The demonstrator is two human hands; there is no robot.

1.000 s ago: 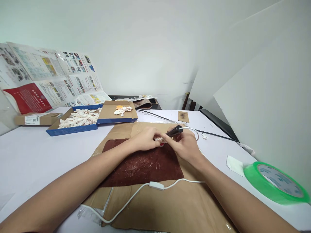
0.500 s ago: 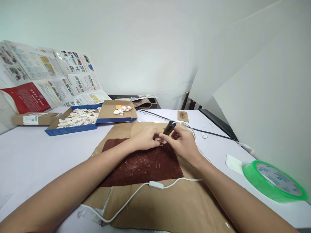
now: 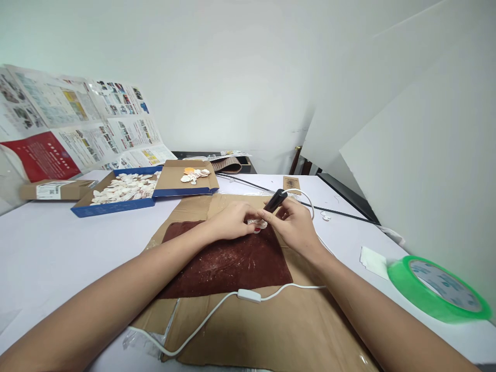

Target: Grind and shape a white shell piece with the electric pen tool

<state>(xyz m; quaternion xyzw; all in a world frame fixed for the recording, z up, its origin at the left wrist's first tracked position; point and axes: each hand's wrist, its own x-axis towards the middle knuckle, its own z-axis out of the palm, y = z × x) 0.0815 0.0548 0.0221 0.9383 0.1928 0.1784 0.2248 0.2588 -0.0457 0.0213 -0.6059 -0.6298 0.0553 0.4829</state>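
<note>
My right hand [image 3: 296, 223] grips a black pen-shaped tool [image 3: 276, 200] with a white cord running from its upper end; the tool tilts down toward the left. Close against it, the fingers of my left hand [image 3: 234, 219] pinch a small white piece with a red spot [image 3: 257, 225], partly covered by the fingers. Its kind is hard to make out. The tool's tip is hidden behind my right fingers. Both hands are over the far edge of a dark red cloth [image 3: 228, 263], which is dusted with pale specks.
A cardboard sheet [image 3: 248, 330] lies under the cloth, crossed by the cord's inline switch [image 3: 249, 295]. Back left, a blue box [image 3: 112, 209] holds many white shells, with several more on its lid [image 3: 170, 175]. Green tape [image 3: 422, 297] is at right; printed paper [image 3: 77, 119] stands at left.
My right hand has shifted slightly right, and the black tool leans over further to the right. More of the white piece shows. My left hand has stayed in place.
</note>
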